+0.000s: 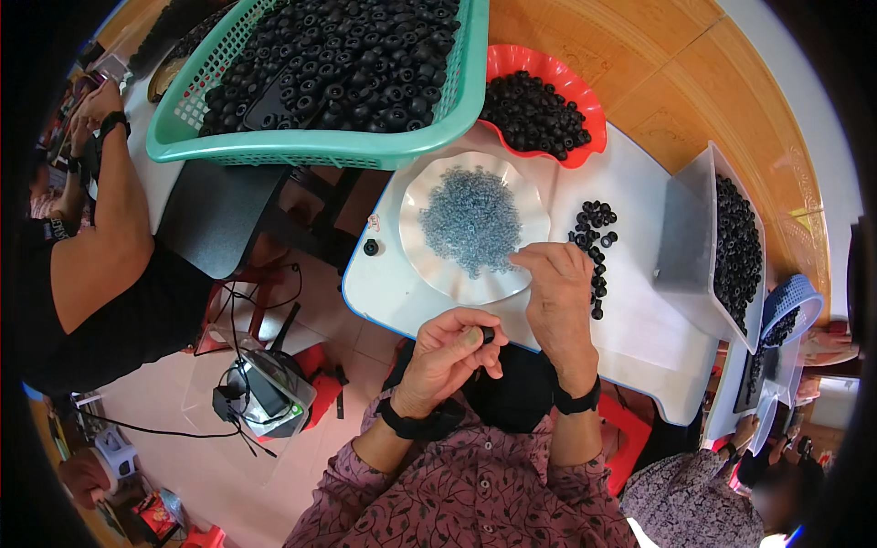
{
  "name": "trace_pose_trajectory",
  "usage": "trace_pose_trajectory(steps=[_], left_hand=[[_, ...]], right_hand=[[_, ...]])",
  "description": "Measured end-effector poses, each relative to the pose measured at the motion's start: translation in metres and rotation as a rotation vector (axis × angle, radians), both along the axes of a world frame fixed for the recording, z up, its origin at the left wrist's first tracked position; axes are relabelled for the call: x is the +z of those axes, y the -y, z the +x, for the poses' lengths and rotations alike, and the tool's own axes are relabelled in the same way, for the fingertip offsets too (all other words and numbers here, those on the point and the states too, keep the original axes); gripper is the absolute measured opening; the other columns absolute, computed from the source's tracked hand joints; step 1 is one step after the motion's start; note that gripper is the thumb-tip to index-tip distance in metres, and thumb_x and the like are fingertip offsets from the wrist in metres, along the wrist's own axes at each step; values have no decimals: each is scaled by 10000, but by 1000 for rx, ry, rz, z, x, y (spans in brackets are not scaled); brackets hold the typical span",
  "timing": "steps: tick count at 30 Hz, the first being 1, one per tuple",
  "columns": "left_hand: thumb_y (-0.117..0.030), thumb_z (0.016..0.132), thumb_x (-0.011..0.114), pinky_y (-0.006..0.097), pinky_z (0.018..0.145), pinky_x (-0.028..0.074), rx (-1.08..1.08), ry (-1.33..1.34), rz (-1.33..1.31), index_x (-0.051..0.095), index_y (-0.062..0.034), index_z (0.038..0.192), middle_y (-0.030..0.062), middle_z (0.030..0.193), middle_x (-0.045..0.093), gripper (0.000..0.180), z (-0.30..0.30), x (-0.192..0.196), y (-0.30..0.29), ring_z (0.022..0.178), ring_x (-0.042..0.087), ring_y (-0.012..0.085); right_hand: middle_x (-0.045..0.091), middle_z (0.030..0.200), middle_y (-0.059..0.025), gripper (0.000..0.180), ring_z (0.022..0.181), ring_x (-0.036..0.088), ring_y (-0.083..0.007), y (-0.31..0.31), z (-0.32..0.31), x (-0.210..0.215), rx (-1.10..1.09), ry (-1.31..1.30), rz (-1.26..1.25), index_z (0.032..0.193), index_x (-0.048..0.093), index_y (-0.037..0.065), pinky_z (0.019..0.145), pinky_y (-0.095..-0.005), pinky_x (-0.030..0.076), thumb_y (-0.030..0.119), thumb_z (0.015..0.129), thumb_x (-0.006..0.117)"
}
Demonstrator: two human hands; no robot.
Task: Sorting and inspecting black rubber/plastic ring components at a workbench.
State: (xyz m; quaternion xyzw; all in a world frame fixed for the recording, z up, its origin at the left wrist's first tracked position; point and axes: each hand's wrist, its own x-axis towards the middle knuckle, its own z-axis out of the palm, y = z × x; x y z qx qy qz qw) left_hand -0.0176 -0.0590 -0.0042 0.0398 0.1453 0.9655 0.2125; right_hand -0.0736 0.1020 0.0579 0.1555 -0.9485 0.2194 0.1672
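A white table (630, 361) with a blue edge carries a scalloped white plate (537, 205). Left of the plate are 1 black ring (371, 247) and a small tag (374, 222); right of it, loose black rings (598, 220), then a translucent bin (687, 242); beyond it, a red bowl (594, 119).

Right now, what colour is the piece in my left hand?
The piece is black, best seen in the head view.

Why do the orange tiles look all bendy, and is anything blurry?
In the head view, the fisheye lens bends straight edges, so the orange tiles curve near the dark rim; in that same head view, the left hand and right hand look fairly clear, but a smudgy patch blurs the lower right.
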Motion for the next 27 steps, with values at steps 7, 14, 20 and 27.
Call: trace_pose_trajectory(steps=[7,14,20,27], left_hand=[[-105,952,540,321,634,575,16,14,-70,568,47,1137,195,984,612,241,1,4,-2,728,568,170],[-102,953,538,323,633,574,15,11,-72,566,50,1142,192,982,613,244,1,3,-3,726,572,172],[-97,954,535,326,639,574,19,1,-84,563,53,1147,193,991,613,246,1,1,-2,726,576,174],[-87,960,521,330,662,572,10,13,-100,561,49,1154,189,996,613,240,0,4,-3,739,582,174]], right_hand=[[595,1034,-78,194,988,535,-268,-10,6,-4,-138,-28,-69,920,658,48,877,-393,379,-35,746,632],[557,1113,-120,142,1076,488,-306,4,5,-1,-185,-42,-11,852,664,27,890,-429,358,82,733,718],[549,1127,-131,150,1103,474,-310,11,2,-11,-203,12,-14,811,660,-1,902,-440,351,110,734,725],[565,1087,-121,60,1061,498,-314,3,7,-12,-189,-33,-107,811,672,41,894,-430,360,68,758,677]])
